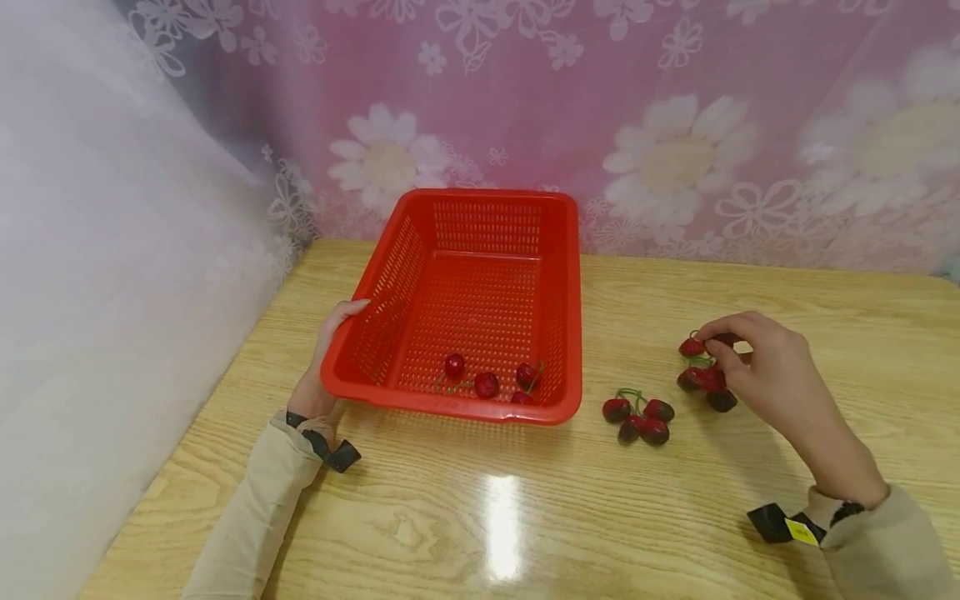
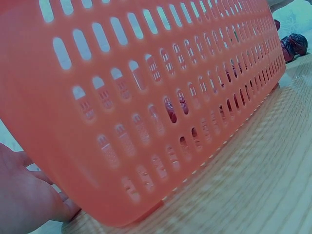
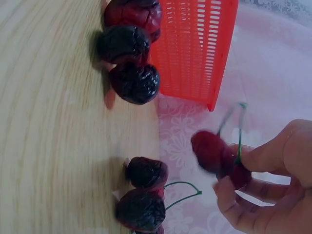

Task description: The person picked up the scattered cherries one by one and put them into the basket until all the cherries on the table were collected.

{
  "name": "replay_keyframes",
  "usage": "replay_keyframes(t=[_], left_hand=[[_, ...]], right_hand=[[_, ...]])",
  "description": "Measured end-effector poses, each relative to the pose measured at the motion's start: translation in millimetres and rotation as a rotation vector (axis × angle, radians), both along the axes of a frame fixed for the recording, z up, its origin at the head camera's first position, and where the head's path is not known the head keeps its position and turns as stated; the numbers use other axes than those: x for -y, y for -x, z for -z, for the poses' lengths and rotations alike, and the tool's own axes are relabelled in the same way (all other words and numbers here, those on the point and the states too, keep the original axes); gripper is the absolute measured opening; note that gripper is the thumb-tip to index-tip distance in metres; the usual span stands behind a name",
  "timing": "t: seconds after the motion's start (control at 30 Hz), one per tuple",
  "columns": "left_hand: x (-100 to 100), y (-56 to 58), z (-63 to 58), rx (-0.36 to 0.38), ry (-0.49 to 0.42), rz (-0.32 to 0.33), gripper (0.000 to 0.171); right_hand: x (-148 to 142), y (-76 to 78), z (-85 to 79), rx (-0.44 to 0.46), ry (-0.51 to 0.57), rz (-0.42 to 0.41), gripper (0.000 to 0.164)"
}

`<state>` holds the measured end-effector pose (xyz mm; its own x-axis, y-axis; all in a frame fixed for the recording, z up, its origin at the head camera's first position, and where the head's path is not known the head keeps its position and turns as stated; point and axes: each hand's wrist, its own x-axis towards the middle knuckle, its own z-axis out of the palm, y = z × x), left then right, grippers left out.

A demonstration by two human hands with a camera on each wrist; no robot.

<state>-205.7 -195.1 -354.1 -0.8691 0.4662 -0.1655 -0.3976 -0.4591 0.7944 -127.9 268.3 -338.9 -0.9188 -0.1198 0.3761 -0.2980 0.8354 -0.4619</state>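
My left hand point(image 1: 321, 358) holds the left side of a red plastic basket point(image 1: 450, 407), its thumb over the rim. Several dark red cherries point(image 1: 486, 385) with green stems lie inside, near the basket's front wall. Off to the right, my right hand point(image 1: 772, 362) pinches a joined pair of cherries point(image 3: 212, 152) by thumb and fingers, green stems rising from them. Just below those fingers, a bunch of cherries point(image 1: 703, 380) rests on the table. Another bunch point(image 1: 637, 418) lies between it and the basket.
The light wood table point(image 1: 405, 517) runs back to a pink flowered curtain point(image 1: 510, 125). White sheeting point(image 1: 112, 292) hangs along the left edge. Black straps point(image 1: 780, 525) hang at both wrists, below beige sleeves.
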Motion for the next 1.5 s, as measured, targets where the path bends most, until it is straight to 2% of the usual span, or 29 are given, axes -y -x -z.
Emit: replay_keyframes(t=[0.17,0.4,0.6,0.73,1.1,1.3,1.5], left_hand=[[-2.7,1.2,-1.4,0.003,-0.018,0.018,0.035],[-3.6,1.1,0.0,0.011,-0.025,0.014,0.034],[-2.6,0.4,2.0,0.013,-0.04,0.022,0.034],[-2.7,-0.1,2.9,0.019,-0.055,0.026,0.036],[-1.7,-0.3,2.0,0.027,-0.081,0.032,0.037],[-0.6,0.0,0.2,0.017,-0.058,0.02,0.034],[0.9,1.7,3.0,-0.006,-0.091,0.048,0.034]], right_hand=[[3.3,-1.1,-2.6,-0.043,-0.013,-0.021,0.015],[6.1,-5.1,-4.6,0.081,0.035,0.013,0.028],[7.3,-6.1,-2.6,0.138,0.034,0.019,0.039],[10.6,-6.6,-2.5,0.176,0.028,0.017,0.04],[16.9,-7.6,-5.2,0.106,0.047,0.002,0.033],[23.9,-7.3,-10.3,0.076,0.078,0.019,0.033],[32.2,-5.2,-13.8,0.061,0.11,0.015,0.033]])
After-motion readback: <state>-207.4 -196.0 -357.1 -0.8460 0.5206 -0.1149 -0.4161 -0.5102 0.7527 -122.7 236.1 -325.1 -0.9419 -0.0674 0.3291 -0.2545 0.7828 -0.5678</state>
